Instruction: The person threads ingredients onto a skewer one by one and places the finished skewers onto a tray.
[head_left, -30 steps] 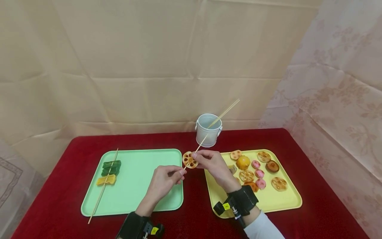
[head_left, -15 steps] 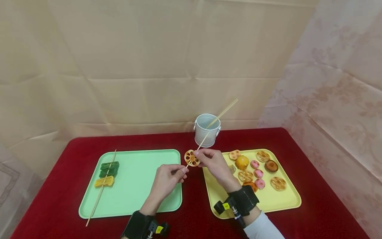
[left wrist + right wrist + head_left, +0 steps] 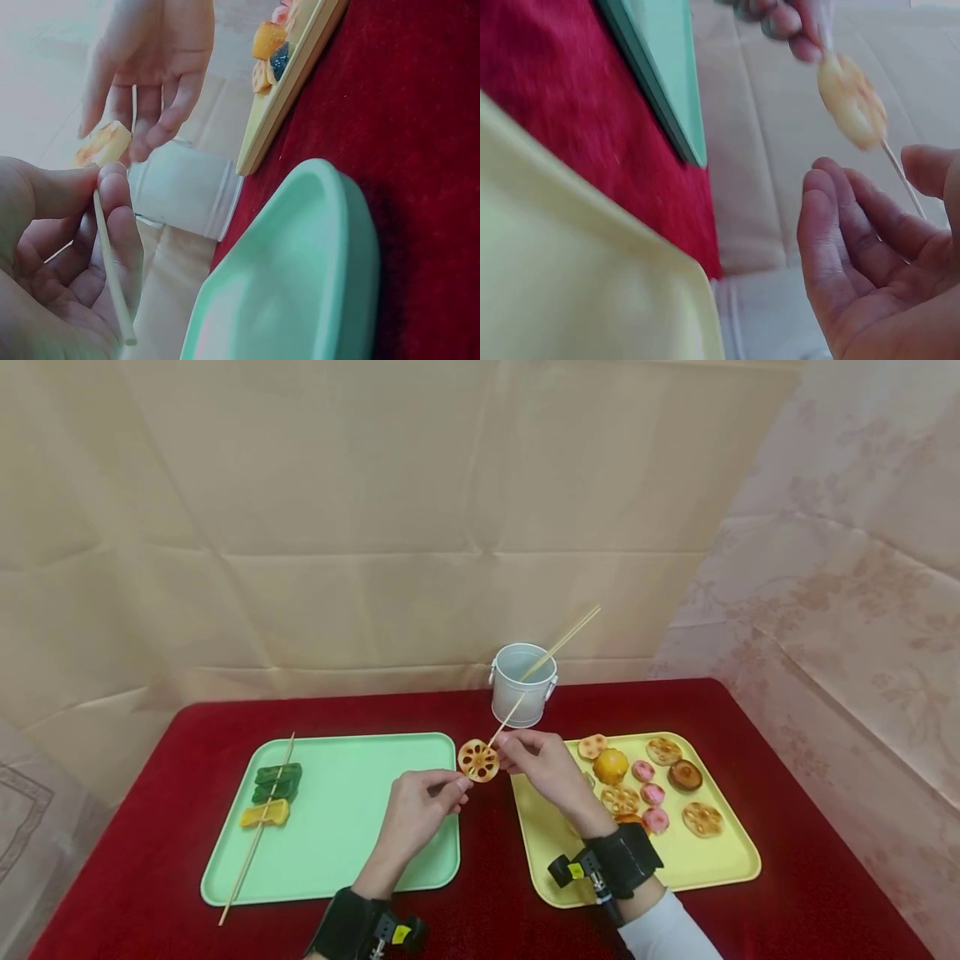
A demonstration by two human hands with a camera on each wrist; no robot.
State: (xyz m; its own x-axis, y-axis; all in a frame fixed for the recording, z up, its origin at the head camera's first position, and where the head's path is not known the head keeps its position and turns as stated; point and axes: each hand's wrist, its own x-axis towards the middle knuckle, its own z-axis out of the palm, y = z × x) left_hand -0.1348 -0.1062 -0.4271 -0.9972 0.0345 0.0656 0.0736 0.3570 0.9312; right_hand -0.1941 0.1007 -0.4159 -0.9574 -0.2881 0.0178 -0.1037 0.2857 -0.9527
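My left hand pinches a thin wooden skewer between thumb and fingertips, its blunt end sticking out past the palm in the left wrist view. A round lotus root slice with browned holes is threaded on it, right above the left fingertips. On the slice's other side is my right hand. Its thumb and fingers stand apart in the right wrist view, with the slice clear of the fingertips. The skewer's far length passes between that thumb and the fingers, overlapping them there.
At left, a green tray bears a finished-looking skewer with green pieces and a yellow piece. The yellow tray at right holds several food pieces, among them a mushroom. Behind stands a white bucket with skewers.
My right hand has let go of the lotus root slice and drawn slightly right, its fingers loosening. The left hand keeps its pinch on the skewer, nearly in place.
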